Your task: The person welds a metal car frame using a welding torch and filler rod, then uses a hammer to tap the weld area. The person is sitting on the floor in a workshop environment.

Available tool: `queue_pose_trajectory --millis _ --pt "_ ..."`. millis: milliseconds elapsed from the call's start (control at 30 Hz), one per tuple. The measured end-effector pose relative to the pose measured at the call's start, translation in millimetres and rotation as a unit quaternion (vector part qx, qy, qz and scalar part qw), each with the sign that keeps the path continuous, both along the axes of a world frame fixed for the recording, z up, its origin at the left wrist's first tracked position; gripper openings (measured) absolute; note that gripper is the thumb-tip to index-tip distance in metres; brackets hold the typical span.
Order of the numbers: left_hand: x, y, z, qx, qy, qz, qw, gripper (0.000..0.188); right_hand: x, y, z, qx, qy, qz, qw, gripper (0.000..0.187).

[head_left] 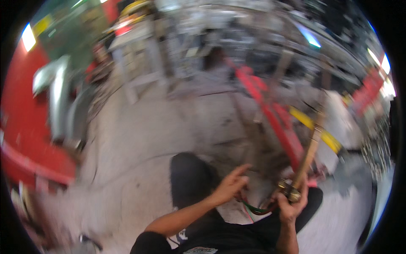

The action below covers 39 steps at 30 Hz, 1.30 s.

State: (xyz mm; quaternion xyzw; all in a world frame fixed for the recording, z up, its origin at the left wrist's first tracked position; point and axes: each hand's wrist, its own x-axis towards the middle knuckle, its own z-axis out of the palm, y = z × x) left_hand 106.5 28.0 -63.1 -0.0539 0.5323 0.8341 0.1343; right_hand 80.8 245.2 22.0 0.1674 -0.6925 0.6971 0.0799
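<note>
My right hand is closed round the rear end of a long brass gas torch, beside its valve knobs. The torch tilts up and away to the right, its far end smeared by motion. From its rear a green and red hose pair loops leftward between my legs. My left hand is held over my lap, left of the torch, fingers apart and the index finger stretched out. Nothing shows in it. The hose passes close below the left hand; whether they touch I cannot tell.
A red metal beam slopes away ahead of me, with a yellow bar right of it. A pale stool stands at the back left. Left are a red curved panel and a silvery metal part. Chain is piled far right.
</note>
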Motion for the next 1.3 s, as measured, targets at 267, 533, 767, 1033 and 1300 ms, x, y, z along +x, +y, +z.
queue_pose_trajectory --millis 267,533,767,1033,1300 --pt "8 27 13 -0.118 0.003 -0.066 0.991 0.041 2 27 26 -0.016 -0.007 0.019 1.0 0.087" --pt "-9 -4 59 -0.114 0.138 0.141 0.974 0.044 -19 14 50 0.085 -0.032 0.027 0.995 0.085" --pt "-27 -16 66 -0.142 0.138 0.162 0.967 0.047 -53 0 79 0.108 -0.063 0.061 0.99 0.073" --pt "-100 -26 124 -0.176 0.316 0.237 0.902 0.045 -77 -6 85 0.098 -0.029 0.056 0.993 0.061" --pt "-159 -34 146 -0.091 0.314 0.293 0.899 0.037 -84 -9 91 0.098 -0.026 0.051 0.994 0.059"
